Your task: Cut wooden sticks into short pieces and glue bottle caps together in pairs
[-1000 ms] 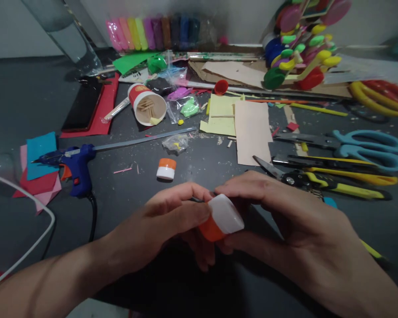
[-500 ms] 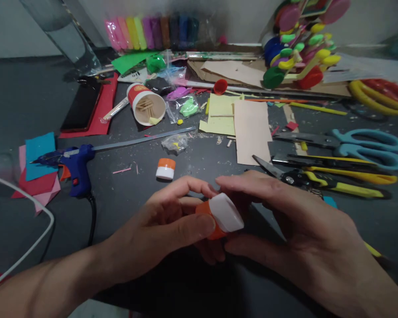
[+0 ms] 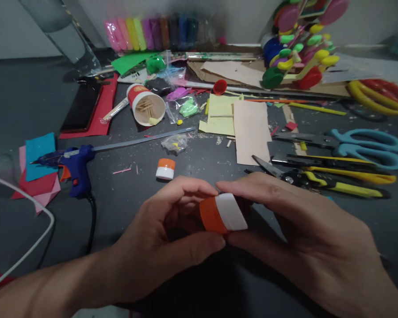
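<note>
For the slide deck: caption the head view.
Both hands hold an orange-and-white piece near a blue glue gun.

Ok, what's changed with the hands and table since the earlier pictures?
The held orange-and-white piece has turned, showing more orange. The thumb of the left hand slid down from its orange side towards its lower edge. No clear grab or release. The right hand, glue gun and upright orange-and-white piece look much the same.

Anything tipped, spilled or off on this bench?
Red-and-white paper cup lies on its side beyond the long translucent glue stick, short wooden sticks inside; odd, as cups normally stand. Pale crumbs litter the dark tabletop left of the beige paper sheet. No liquid spill or breakage visible.
</note>
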The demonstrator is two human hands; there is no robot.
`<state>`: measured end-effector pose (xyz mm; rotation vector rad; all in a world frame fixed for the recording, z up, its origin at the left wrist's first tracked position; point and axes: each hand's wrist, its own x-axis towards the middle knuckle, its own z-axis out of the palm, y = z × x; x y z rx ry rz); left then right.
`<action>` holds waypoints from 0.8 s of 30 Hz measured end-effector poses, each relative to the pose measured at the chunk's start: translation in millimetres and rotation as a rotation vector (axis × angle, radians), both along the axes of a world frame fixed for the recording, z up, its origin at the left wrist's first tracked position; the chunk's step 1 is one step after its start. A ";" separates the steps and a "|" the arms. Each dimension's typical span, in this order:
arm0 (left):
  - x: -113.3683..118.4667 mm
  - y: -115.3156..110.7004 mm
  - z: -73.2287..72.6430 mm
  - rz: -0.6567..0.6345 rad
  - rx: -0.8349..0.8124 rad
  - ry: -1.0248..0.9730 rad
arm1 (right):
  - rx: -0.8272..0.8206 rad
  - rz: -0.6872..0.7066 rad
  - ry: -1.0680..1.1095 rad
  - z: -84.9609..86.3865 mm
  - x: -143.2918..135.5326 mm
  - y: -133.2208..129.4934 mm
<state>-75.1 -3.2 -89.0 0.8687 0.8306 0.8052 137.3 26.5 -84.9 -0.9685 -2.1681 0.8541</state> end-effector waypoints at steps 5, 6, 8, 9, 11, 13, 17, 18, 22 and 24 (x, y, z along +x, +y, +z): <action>0.5 -1.9 -2.0 0.056 0.042 0.058 | 0.036 -0.032 -0.041 0.4 -1.0 0.0; 0.6 -2.0 -2.2 0.061 0.045 0.066 | 0.035 -0.029 -0.041 0.5 -1.3 0.3; 1.0 -2.2 -2.3 0.073 0.057 0.080 | 0.039 -0.011 -0.033 0.7 -1.8 0.9; 1.4 -2.1 -2.3 0.078 0.063 0.084 | 0.040 -0.008 -0.031 0.8 -2.0 1.1; 2.1 -1.6 -2.3 0.085 0.072 0.098 | 0.039 -0.004 -0.027 0.9 -2.5 1.4; 2.9 -0.7 -2.3 0.091 0.095 0.119 | 0.035 0.009 -0.019 0.6 -2.7 1.5; 3.5 0.5 -2.8 0.113 0.174 0.125 | 0.037 0.012 -0.036 -0.9 -2.4 1.2; 3.6 0.5 -2.9 0.117 0.184 0.123 | 0.039 0.011 -0.039 -1.2 -2.1 0.9; 3.5 -0.1 -3.3 0.112 0.194 0.119 | 0.025 0.022 -0.026 -1.4 -0.9 -0.3; 3.4 -0.1 -3.4 0.112 0.190 0.120 | 0.018 0.024 -0.023 -1.2 -0.9 -0.4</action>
